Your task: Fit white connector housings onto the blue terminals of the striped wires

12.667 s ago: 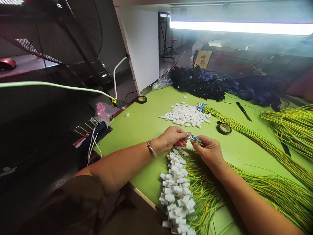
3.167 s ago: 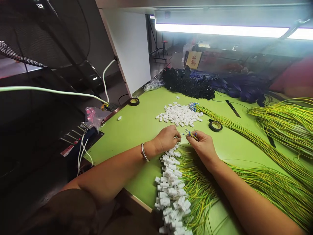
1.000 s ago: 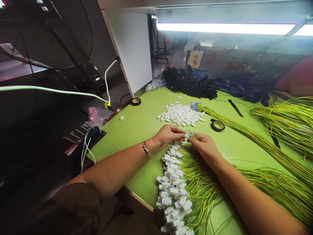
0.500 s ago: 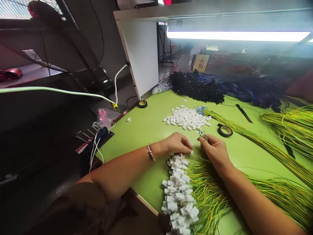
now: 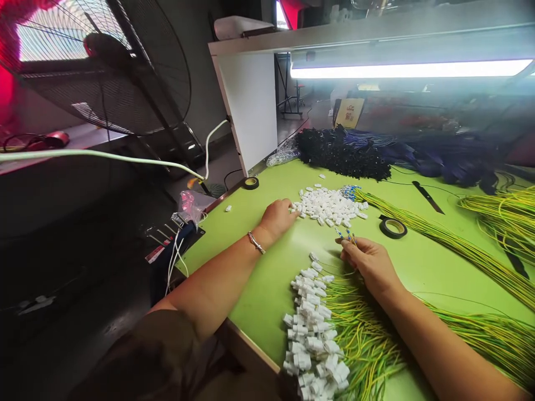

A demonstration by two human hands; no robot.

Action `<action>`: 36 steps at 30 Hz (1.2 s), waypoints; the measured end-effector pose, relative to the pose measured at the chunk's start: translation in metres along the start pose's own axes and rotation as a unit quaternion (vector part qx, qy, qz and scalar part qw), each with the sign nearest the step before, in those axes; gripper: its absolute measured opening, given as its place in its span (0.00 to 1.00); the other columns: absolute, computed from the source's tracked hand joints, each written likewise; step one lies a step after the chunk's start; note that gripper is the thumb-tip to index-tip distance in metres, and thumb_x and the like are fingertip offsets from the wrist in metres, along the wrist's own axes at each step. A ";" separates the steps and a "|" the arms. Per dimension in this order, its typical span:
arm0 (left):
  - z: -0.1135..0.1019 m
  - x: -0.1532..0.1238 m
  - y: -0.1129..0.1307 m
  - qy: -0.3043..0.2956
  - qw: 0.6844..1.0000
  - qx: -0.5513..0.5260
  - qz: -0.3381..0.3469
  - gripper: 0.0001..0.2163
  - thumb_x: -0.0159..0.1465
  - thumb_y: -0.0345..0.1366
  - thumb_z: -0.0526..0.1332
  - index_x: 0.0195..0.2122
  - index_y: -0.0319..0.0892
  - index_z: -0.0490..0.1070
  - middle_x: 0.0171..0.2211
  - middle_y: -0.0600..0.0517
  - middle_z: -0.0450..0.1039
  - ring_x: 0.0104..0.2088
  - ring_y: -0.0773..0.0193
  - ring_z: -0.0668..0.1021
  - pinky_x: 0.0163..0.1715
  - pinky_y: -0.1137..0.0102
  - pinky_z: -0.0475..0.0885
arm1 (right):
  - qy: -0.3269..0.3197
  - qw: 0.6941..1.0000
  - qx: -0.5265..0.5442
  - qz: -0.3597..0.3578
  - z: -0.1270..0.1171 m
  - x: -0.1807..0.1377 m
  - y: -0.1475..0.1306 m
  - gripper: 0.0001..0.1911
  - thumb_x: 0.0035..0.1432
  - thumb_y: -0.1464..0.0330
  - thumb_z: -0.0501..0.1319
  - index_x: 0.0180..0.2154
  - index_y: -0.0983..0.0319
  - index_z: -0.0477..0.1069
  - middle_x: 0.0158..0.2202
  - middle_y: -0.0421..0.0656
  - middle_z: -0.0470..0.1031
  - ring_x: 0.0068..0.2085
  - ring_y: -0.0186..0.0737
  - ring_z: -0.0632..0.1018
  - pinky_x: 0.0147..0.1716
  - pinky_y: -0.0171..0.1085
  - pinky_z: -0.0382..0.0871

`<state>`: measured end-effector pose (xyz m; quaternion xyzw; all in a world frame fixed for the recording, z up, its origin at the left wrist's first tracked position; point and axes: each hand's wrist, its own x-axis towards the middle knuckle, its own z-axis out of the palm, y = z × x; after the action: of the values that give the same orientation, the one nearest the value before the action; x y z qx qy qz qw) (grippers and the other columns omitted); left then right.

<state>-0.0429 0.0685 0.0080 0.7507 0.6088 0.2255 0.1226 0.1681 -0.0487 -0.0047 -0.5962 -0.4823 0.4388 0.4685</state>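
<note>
My left hand (image 5: pixel 279 217) is at the left edge of a pile of small white plastic connector housings (image 5: pixel 328 205). Its fingers are closed together on a housing at the pile's edge, partly hidden by the fingertips. In my right hand (image 5: pixel 370 260) are several yellow-green wires with blue-collared terminals (image 5: pixel 346 234), whose tips stick out beyond thumb and forefinger. Below the hands lies a long row of wires fitted with white connectors (image 5: pixel 311 317), their yellow-green wires (image 5: pixel 359 328) running right under my right forearm. One fitted connector (image 5: pixel 313 257) sits at the row's top end.
Black tape rolls lie at right (image 5: pixel 393 226) and at the table's left edge (image 5: pixel 251 182). A bundle of terminal-ended wires (image 5: pixel 413 223) runs beside the pile. Behind are black connectors (image 5: pixel 343 153) and a dark flat blade (image 5: pixel 428 196). A lamp (image 5: pixel 409 69) hangs above.
My left hand has moved from beside the row's top end up to the pile's left edge. A white connector now lies at the row's top. My right hand still holds the wires.
</note>
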 end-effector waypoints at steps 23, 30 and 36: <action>0.014 -0.052 0.045 -0.311 0.742 -0.586 -0.096 0.14 0.46 0.37 0.75 0.29 0.32 0.78 0.21 0.51 0.74 0.20 0.72 0.74 0.22 0.77 0.67 | -0.001 0.997 -0.066 -0.045 0.003 -0.006 -0.005 0.11 0.47 0.62 0.62 0.22 0.63 0.70 0.20 0.37 0.64 0.24 0.32 0.62 0.25 0.34 0.55; 0.016 -0.046 0.043 -0.323 0.679 -0.637 -0.169 0.11 0.49 0.32 0.74 0.30 0.31 0.78 0.25 0.49 0.76 0.25 0.71 0.77 0.30 0.75 0.73 | 0.051 0.997 -0.035 -0.052 0.001 -0.003 0.001 0.13 0.48 0.60 0.63 0.22 0.62 0.67 0.19 0.35 0.61 0.23 0.31 0.60 0.23 0.33 0.54; 0.010 -0.042 0.043 -0.305 0.646 -0.671 -0.202 0.08 0.51 0.20 0.69 0.33 0.30 0.78 0.28 0.47 0.77 0.25 0.73 0.77 0.32 0.77 0.73 | 0.049 0.992 -0.081 -0.087 0.003 -0.009 -0.007 0.14 0.50 0.62 0.62 0.20 0.61 0.63 0.19 0.35 0.56 0.24 0.31 0.58 0.24 0.33 0.52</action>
<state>-0.0076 0.0186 0.0107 0.3485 0.3559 0.3005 0.8134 0.1630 -0.0562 0.0023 -0.6086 -0.5427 0.3265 0.4780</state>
